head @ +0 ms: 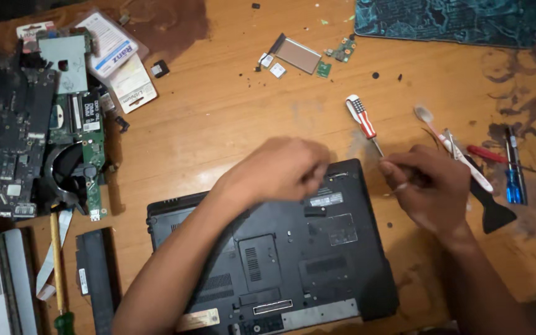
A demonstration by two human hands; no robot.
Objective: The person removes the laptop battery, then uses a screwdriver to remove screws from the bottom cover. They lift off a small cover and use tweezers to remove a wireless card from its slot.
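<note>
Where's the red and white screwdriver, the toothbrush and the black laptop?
red and white screwdriver (361,118): head view, on its striped handle.
toothbrush (425,114): head view, on its bristle head.
black laptop (293,248): head view, on its upturned underside.

— Seen from above: left hand (280,169) and right hand (426,186), both bare, no gloves.

— Any sleeves?

— None in view; both forearms uncovered right down to the lower edge of the picture.

— Jewellery?

— Possibly a thin pale band on one finger of the right hand; too blurred to confirm. Nothing on either wrist. Left fingers smeared by motion blur.
</note>
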